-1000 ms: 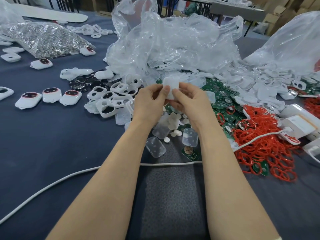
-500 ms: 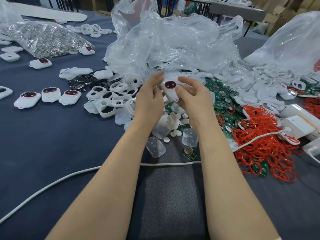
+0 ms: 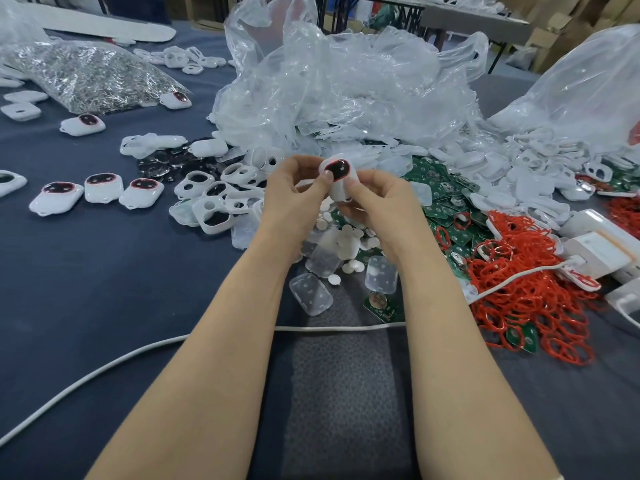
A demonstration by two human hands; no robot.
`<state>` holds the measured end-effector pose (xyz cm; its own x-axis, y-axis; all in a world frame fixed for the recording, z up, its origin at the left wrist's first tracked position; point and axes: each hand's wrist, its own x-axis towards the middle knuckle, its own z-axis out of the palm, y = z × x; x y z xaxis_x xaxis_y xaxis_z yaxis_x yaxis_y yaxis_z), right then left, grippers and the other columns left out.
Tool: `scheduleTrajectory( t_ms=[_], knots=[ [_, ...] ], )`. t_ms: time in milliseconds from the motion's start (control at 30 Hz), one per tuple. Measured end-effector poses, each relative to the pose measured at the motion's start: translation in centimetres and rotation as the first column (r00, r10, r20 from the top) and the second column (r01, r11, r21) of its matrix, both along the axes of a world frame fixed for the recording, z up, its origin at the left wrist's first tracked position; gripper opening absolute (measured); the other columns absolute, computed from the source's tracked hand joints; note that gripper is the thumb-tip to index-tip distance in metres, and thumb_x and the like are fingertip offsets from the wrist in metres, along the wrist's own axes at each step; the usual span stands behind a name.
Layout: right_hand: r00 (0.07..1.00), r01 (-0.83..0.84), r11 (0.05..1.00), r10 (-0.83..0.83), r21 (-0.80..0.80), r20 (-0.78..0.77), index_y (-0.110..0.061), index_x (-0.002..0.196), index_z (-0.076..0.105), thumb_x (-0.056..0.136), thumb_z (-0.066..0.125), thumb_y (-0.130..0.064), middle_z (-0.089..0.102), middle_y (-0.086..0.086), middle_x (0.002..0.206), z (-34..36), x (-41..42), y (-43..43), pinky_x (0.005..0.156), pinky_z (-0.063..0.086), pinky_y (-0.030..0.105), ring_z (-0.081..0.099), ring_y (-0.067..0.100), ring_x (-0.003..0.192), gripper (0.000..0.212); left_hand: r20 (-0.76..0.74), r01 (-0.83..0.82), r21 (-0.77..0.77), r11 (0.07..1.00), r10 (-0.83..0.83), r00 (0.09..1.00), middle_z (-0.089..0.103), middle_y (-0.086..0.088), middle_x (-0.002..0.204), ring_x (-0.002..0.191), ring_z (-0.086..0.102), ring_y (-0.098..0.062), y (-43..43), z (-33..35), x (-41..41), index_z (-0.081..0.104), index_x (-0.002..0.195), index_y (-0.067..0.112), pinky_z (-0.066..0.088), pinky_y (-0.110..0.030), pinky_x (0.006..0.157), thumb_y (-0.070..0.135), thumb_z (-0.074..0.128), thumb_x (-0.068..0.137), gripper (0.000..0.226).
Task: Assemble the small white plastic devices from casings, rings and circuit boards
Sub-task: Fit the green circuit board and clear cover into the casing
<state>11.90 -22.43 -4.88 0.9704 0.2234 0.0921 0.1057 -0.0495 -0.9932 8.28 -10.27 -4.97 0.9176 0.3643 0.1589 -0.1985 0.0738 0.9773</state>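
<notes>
I hold one small white device above the parts pile, its dark window with a red ring facing me. My left hand pinches its left edge with thumb and fingertips. My right hand grips its right side and lower end. Empty white casings lie to the left of my hands. Green circuit boards are heaped to the right, and red rings spread beyond them. Three finished devices sit in a row at left.
A crumpled clear plastic bag rises behind my hands. A bag of small metal parts lies far left. Clear covers and small white discs lie under my wrists. A white cable crosses the dark cloth; white boxes at right.
The device was turned over from its plain white back to its dark windowed face. My fingers shifted around it; now both hands pinch it closer, thumbs near the window.
</notes>
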Motion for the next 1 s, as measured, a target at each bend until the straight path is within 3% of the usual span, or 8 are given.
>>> scheduleTrajectory(
  t_ms=[167, 233, 300, 433, 533, 733, 900, 1000],
  knots=[
    [0.998, 0.018, 0.998, -0.014, -0.065, 0.059, -0.025, 0.094, 0.065, 0.091, 0.063, -0.027, 0.069, 0.005, 0.082, -0.18, -0.10, 0.38, 0.076, 0.057, 0.031, 0.066, 0.016, 0.078, 0.004, 0.031, -0.006, 0.135, 0.991, 0.002, 1.000, 0.064, 0.009, 0.089, 0.083, 0.061, -0.005, -0.40, 0.02, 0.17, 0.057, 0.088, 0.027, 0.050, -0.017, 0.077, 0.008, 0.060, 0.092, 0.020],
    [0.998, 0.026, 0.999, -0.024, -0.034, 0.061, -0.026, 0.090, 0.063, 0.092, 0.062, -0.024, 0.064, 0.003, 0.076, -0.13, -0.16, 0.46, 0.068, 0.053, 0.030, 0.060, 0.016, 0.073, 0.004, 0.041, 0.008, 0.161, 0.987, -0.015, 0.999, 0.063, 0.009, 0.086, 0.080, 0.061, -0.003, -0.49, 0.05, 0.10, 0.057, 0.088, 0.026, 0.050, -0.014, 0.074, 0.004, 0.059, 0.092, 0.023],
    [0.998, 0.035, 0.999, -0.035, -0.004, 0.044, -0.026, 0.086, 0.063, 0.092, 0.062, -0.022, 0.062, -0.004, 0.070, -0.10, -0.15, 0.55, 0.063, 0.049, 0.026, 0.057, 0.012, 0.069, 0.008, 0.046, 0.015, 0.175, 0.984, -0.023, 0.999, 0.064, 0.008, 0.086, 0.080, 0.061, -0.004, -0.40, 0.05, 0.06, 0.058, 0.089, 0.023, 0.051, -0.014, 0.075, 0.003, 0.059, 0.091, 0.021],
    [1.000, 0.010, 0.999, -0.010, 0.045, 0.003, -0.026, 0.091, 0.065, 0.092, 0.063, -0.023, 0.067, -0.012, 0.069, -0.24, 0.00, 0.45, 0.068, 0.054, 0.023, 0.065, 0.004, 0.072, 0.003, 0.040, 0.027, 0.153, 0.988, -0.034, 0.999, 0.065, 0.007, 0.087, 0.079, 0.061, -0.003, -0.26, 0.05, 0.03, 0.061, 0.095, 0.019, 0.050, -0.014, 0.074, 0.007, 0.061, 0.092, 0.013],
    [1.000, 0.004, 0.997, -0.003, 0.074, -0.016, -0.023, 0.096, 0.066, 0.092, 0.062, -0.024, 0.070, -0.009, 0.074, -0.19, 0.13, 0.25, 0.073, 0.056, 0.025, 0.067, 0.006, 0.077, 0.005, 0.036, 0.035, 0.111, 0.993, -0.039, 0.999, 0.067, 0.005, 0.088, 0.080, 0.062, -0.003, -0.18, 0.14, -0.07, 0.064, 0.100, 0.015, 0.050, -0.014, 0.075, 0.011, 0.063, 0.092, 0.010],
    [1.000, -0.030, 0.999, 0.030, 0.035, -0.002, -0.023, 0.097, 0.066, 0.094, 0.060, -0.020, 0.071, -0.002, 0.082, -0.13, 0.08, 0.04, 0.077, 0.058, 0.031, 0.068, 0.010, 0.080, 0.007, 0.010, 0.044, 0.049, 0.998, -0.045, 0.999, 0.068, -0.003, 0.088, 0.085, 0.062, -0.014, -0.06, 0.24, -0.12, 0.066, 0.091, 0.019, 0.052, -0.031, 0.085, 0.014, 0.060, 0.094, 0.009],
    [1.000, -0.017, 1.000, 0.017, 0.001, 0.003, -0.023, 0.099, 0.067, 0.093, 0.060, -0.021, 0.069, -0.002, 0.083, -0.07, 0.01, 0.02, 0.074, 0.057, 0.026, 0.067, 0.009, 0.078, 0.009, -0.005, 0.024, 0.106, 0.994, -0.023, 1.000, 0.066, 0.000, 0.083, 0.078, 0.059, -0.010, -0.08, 0.15, 0.05, 0.066, 0.092, 0.016, 0.049, -0.024, 0.075, 0.014, 0.059, 0.095, 0.008],
    [1.000, -0.001, 1.000, 0.001, 0.000, -0.007, -0.022, 0.101, 0.068, 0.093, 0.061, -0.022, 0.069, -0.001, 0.086, -0.15, -0.06, 0.19, 0.076, 0.057, 0.027, 0.067, 0.011, 0.081, 0.011, -0.024, 0.016, 0.121, 0.993, -0.013, 1.000, 0.065, 0.000, 0.084, 0.079, 0.059, -0.011, -0.20, 0.07, 0.08, 0.065, 0.095, 0.014, 0.050, -0.026, 0.077, 0.014, 0.058, 0.095, 0.007]
  ],
)
